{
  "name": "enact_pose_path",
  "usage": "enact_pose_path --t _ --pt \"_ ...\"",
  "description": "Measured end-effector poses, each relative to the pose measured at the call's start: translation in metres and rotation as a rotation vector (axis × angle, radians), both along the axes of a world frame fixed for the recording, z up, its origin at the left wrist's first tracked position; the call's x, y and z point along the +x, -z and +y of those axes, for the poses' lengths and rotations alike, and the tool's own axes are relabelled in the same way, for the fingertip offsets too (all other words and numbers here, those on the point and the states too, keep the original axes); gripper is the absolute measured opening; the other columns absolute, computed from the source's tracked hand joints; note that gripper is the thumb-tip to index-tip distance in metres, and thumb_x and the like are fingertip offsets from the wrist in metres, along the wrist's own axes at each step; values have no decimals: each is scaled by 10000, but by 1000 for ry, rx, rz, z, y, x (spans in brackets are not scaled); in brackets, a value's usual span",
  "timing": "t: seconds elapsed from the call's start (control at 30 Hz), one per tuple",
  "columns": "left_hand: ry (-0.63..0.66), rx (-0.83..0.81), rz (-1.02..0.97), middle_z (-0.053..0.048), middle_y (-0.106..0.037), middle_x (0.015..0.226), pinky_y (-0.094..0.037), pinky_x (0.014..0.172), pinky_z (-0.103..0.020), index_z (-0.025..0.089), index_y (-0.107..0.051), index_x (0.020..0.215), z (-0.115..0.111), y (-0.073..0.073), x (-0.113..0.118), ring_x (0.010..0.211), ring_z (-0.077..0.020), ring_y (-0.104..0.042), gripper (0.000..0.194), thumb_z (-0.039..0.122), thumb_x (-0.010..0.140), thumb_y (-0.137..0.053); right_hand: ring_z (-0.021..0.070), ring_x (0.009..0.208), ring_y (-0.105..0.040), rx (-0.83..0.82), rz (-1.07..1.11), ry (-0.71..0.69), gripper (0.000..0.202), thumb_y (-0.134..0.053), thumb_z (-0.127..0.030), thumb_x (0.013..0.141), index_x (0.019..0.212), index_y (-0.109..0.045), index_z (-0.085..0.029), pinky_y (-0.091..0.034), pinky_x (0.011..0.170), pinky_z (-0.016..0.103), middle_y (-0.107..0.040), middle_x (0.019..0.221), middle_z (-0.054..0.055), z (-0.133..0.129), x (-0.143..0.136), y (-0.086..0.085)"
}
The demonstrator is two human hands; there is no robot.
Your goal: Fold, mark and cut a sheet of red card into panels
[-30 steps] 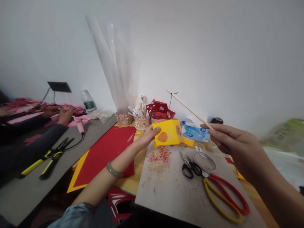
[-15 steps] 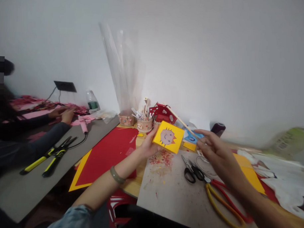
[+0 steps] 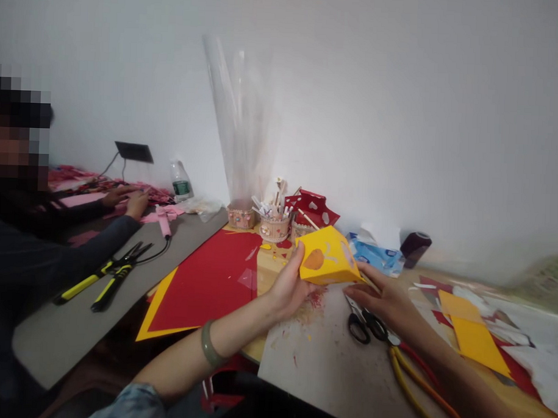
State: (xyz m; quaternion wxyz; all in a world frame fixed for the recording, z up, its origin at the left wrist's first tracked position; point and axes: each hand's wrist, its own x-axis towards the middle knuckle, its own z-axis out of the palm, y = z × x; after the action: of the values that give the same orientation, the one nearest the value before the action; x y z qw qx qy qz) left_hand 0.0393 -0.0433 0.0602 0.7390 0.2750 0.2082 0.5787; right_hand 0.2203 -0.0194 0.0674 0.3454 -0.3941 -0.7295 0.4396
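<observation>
My left hand [image 3: 291, 285] grips a yellow paper box [image 3: 332, 253] from its left and underside. The box is tilted, showing an orange oval and pale shapes on its faces. At the box's right lower edge, my right hand [image 3: 377, 293] pinches a thin wooden stick [image 3: 308, 219]. The stick's far end shows beyond the top left of the box; its middle is hidden by the box. Black-handled scissors [image 3: 366, 326] lie on the grey board [image 3: 310, 368] beneath my right hand.
Red and yellow sheets [image 3: 207, 283] lie left. Decorated pots [image 3: 274, 228], a red heart-patterned piece [image 3: 313, 205] and a blue packet [image 3: 377, 254] stand behind. Pliers with red and yellow handles [image 3: 419, 391] lie front right. Left, a co-worker's hands [image 3: 135, 203] work beside yellow-black cutters [image 3: 114, 276].
The box has turned from its face drawing to other sides. My right hand has moved down against it, and the stick now passes behind the box. The view has shifted slightly.
</observation>
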Motion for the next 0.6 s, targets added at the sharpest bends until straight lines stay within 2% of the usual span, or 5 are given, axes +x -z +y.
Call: enact_pose_path --t 0.1,0.17,0.33,0.47,0.6 --pt "35 50 13 -129 -594 1224 -450 883 -335 132 -537 1257 -1 4 -3 1130 -257 -547 532 511 954 -319 282 1059 -572 -26 15 -43 364 -692 -482 699 947 -626 -224 -411 967 463 -635 1113 82 0 3 -4" --pt "94 50 13 -143 -586 1228 -460 852 -340 130 -523 1274 0 8 -6 1119 -275 -551 575 558 920 -374 282 1057 -573 -49 31 -68 344 -710 -489 676 872 -611 -224 -422 956 458 -652 1063 84 1 5 0" --pt "147 -25 -3 -136 -640 1125 -471 808 -323 127 -570 1209 7 24 -17 1047 -265 -593 531 535 887 -468 252 946 -624 -111 90 -122 520 -701 -529 661 1036 -473 -250 -511 801 414 -635 1065 92 4 5 22" --pt "181 -62 4 -126 -662 1063 -473 790 -309 125 -601 1157 11 34 -25 973 -244 -621 494 511 858 -529 227 902 -628 -118 65 -150 678 -714 -388 679 1226 -325 -286 -521 762 404 -598 1140 83 1 -5 26" --pt "202 -121 19 -113 -670 1026 -473 765 -305 129 -614 1131 12 40 -31 893 -221 -636 465 496 854 -542 292 1033 -580 -58 -54 -139 511 -717 -324 666 1117 -485 -262 -510 816 450 -590 1151 84 -3 -20 22"
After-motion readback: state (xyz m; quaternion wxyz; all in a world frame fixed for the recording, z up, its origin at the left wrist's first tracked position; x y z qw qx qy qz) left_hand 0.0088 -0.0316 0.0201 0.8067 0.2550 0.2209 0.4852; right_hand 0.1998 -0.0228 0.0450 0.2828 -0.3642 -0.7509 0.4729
